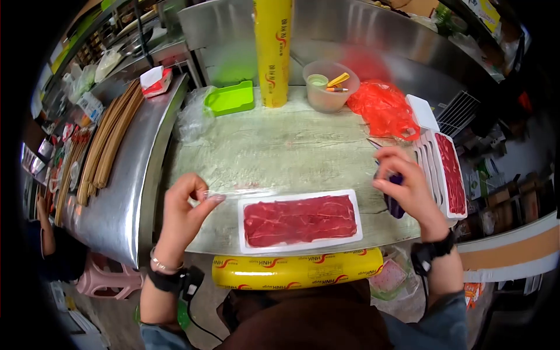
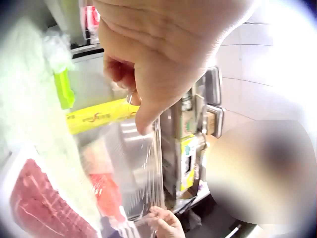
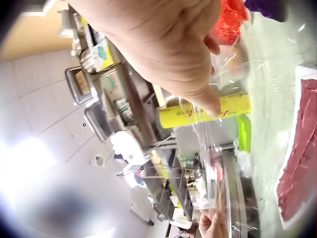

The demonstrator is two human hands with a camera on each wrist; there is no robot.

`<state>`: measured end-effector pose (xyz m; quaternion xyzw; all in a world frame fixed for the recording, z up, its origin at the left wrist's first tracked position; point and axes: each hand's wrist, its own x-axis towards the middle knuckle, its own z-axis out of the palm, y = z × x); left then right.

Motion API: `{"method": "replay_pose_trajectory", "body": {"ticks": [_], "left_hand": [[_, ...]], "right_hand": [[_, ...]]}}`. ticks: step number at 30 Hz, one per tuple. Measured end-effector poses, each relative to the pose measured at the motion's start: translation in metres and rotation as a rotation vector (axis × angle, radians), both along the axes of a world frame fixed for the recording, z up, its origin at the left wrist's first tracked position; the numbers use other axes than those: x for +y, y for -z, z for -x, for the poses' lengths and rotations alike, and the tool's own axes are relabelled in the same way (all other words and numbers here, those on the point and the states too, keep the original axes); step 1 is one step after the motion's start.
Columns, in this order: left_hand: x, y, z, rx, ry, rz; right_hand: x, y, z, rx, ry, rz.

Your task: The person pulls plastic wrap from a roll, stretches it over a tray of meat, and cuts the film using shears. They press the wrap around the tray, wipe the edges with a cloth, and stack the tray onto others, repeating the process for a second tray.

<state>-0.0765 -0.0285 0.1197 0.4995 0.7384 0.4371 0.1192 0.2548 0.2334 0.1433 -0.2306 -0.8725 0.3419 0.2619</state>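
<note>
A sheet of clear plastic film [image 2: 133, 168] stretches between the two hands, beside the white foam tray [image 1: 242, 233] of sliced red meat [image 1: 300, 220], which lies near the front edge of the pale wood-grain table [image 1: 262, 157]; whether film and meat touch, I cannot tell. The left hand [image 1: 188, 210] pinches one end of the film between thumb and curled fingers; the right hand [image 1: 408, 185] pinches the other — likewise thumb against fingers. A dark purple object [image 1: 395, 205] lies beneath the right hand, partly hidden. A yellow printed roll [image 1: 297, 272] lies along the table's front edge; another yellow roll [image 1: 272, 64] stands upright at the back, between a bright green tray [image 1: 232, 100] and a translucent tub [image 1: 325, 100]. Right of the tub sits a red plastic bag [image 1: 382, 108] — and, nearer, a second meat tray [image 1: 451, 175]. Bamboo-coloured sticks [image 1: 114, 140] lie on the steel counter [image 1: 116, 219] at left.
</note>
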Motion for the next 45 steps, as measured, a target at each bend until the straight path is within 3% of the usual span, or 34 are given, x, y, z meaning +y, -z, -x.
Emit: {"method": "replay_pose_trajectory", "body": {"ticks": [2, 4, 7, 11, 16, 19, 27, 30, 31, 34, 35, 38, 41, 45], "left_hand": [[0.028, 0.035, 0.008, 0.077, 0.015, -0.163], [0.041, 0.081, 0.024, -0.155, -0.004, -0.111], [0.047, 0.114, 0.024, -0.400, -0.010, 0.051], [0.042, 0.102, 0.025, -0.280, 0.049, 0.456], [0.040, 0.088, 0.009, -0.544, 0.029, 0.493], [0.038, 0.083, 0.006, -0.594, 0.050, 0.508], [0.040, 0.065, -0.002, -0.832, 0.056, 0.511], [0.044, 0.060, -0.003, -0.082, 0.146, 0.586], [0.043, 0.060, -0.003, -0.015, 0.154, 0.538], [0.035, 0.063, 0.006, 0.195, 0.178, 0.409], [0.033, 0.073, 0.011, 0.180, 0.234, 0.425], [0.035, 0.082, 0.021, -0.102, 0.248, 0.484], [0.039, 0.064, 0.019, -0.673, 0.143, 0.668], [0.033, 0.071, 0.017, -0.824, 0.093, 0.627]], "right_hand": [[0.017, 0.027, 0.014, -0.098, 0.056, 0.330], [0.036, 0.075, 0.023, 0.013, -0.018, 0.464], [0.044, 0.087, 0.030, -0.271, 0.064, 0.240], [0.036, 0.091, 0.035, -0.515, 0.086, 0.094], [0.021, 0.081, 0.036, -0.485, 0.093, 0.074], [0.021, 0.093, 0.021, -0.412, 0.083, 0.289], [0.005, 0.079, 0.005, -0.356, 0.094, 0.457], [-0.002, 0.083, 0.001, -0.382, 0.086, 0.480], [-0.005, 0.085, 0.000, -0.395, 0.079, 0.477], [-0.014, 0.078, 0.001, -0.525, 0.082, 0.075], [-0.012, 0.085, 0.000, -0.517, 0.090, 0.145], [-0.014, 0.082, 0.004, -0.529, 0.101, 0.352], [-0.017, 0.092, 0.004, -0.506, 0.089, 0.280], [-0.018, 0.095, 0.002, -0.448, 0.148, 0.359]]}}
